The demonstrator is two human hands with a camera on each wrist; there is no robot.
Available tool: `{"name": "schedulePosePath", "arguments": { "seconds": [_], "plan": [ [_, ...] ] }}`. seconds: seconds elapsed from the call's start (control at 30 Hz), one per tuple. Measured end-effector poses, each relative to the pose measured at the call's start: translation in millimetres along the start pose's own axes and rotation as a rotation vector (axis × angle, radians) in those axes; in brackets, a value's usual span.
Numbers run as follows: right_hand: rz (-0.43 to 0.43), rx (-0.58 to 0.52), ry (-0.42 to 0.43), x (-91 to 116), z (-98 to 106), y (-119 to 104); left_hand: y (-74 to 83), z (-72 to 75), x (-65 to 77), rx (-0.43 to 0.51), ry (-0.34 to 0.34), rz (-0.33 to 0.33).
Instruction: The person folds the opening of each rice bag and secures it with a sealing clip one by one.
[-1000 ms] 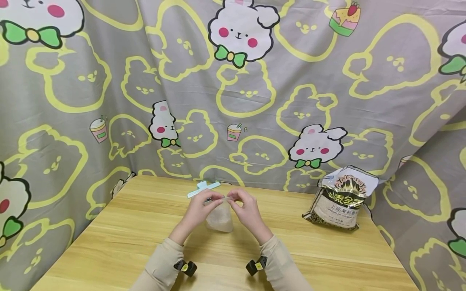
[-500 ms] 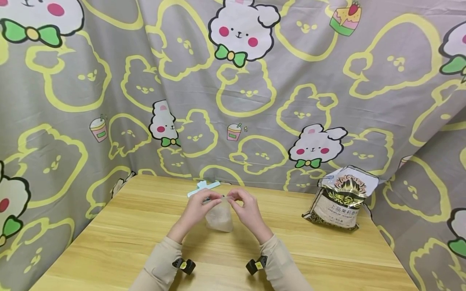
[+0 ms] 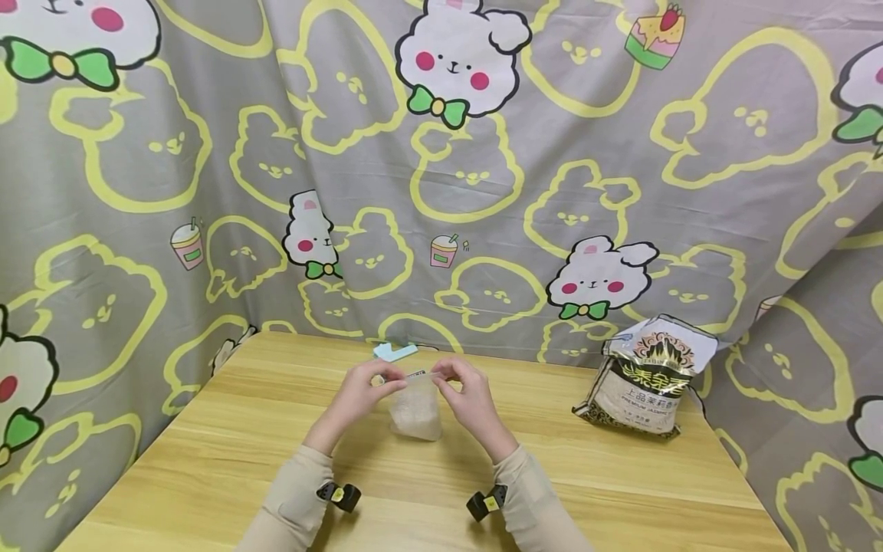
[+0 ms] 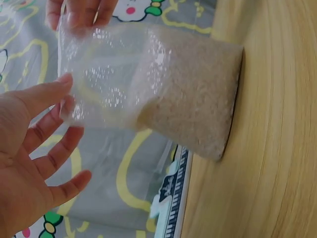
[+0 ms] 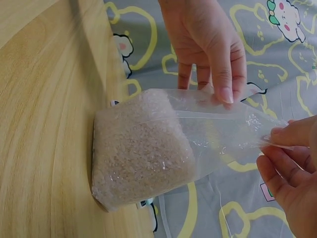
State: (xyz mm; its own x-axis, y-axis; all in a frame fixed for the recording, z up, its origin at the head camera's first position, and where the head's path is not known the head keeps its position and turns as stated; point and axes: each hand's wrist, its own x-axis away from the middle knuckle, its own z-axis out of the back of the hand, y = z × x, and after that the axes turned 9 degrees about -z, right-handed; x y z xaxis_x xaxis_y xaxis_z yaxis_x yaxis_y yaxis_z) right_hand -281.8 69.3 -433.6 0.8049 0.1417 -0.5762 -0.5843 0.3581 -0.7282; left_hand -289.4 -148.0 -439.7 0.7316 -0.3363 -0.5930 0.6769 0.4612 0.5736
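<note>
A clear plastic bag [image 3: 416, 416] stands on the wooden table between my hands, with white rice [image 5: 138, 153] filling its lower part. My left hand [image 3: 359, 395] pinches the left top corner of the bag between thumb and index finger; its other fingers are spread in the left wrist view. At the opposite top corner, my right hand [image 3: 472, 399] pinches the film with thumb and fingertips. The upper part of the bag [image 4: 109, 74] is stretched between the two hands. Behind my left hand lies a light blue bag clip [image 3: 396, 352], partly hidden.
A larger printed rice sack [image 3: 641, 383] stands at the right back of the wooden table [image 3: 276, 429]. A grey patterned curtain [image 3: 469, 222] hangs around the table's back and sides. Black wrist cameras [image 3: 339, 496] sit on both sleeves.
My left hand has shifted to the left, away from the right hand, so the top edge of the bag is spread wider. It now covers the clip's left end. My right hand has barely moved.
</note>
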Motion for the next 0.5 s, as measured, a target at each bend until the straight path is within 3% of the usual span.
{"name": "schedulePosePath", "arguments": {
  "seconds": [0.5],
  "plan": [
    [-0.024,-0.009,-0.003,0.0,-0.3,-1.2,-11.1,5.6,3.4,0.009,-0.045,0.084]
  ]
}}
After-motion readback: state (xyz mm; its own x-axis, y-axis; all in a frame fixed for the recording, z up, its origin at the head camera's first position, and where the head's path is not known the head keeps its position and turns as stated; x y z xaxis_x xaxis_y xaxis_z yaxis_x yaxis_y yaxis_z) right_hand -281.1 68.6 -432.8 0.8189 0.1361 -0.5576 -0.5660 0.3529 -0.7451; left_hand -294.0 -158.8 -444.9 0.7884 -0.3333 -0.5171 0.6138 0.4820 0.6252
